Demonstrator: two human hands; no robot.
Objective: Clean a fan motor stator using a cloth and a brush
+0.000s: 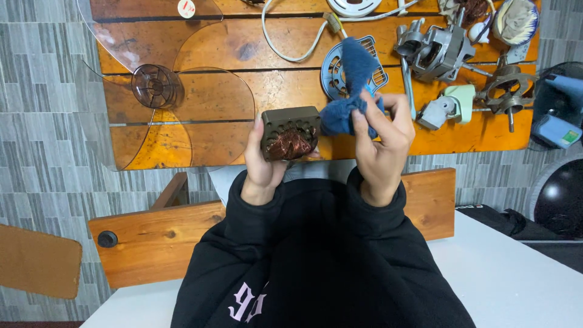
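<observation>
Motor stator point(290, 132) in left hand point(262, 163) — blue cloth point(349, 91) in right hand point(381, 141)

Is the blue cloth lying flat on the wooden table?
No, the right hand holds the blue cloth up in the air beside the brown motor block, which the left hand grips.

Round sticker label point(186, 8): white with a red mark, lying at the top edge of the wooden counter point(267, 48), upper left, seen through a clear fan blade point(146, 30).

Small rectangular label point(571, 136): green and yellow, on the lower corner of a blue-grey housing point(555, 124) at the far right, just beyond the counter's end.

No packages, signs or screens in view.
</observation>
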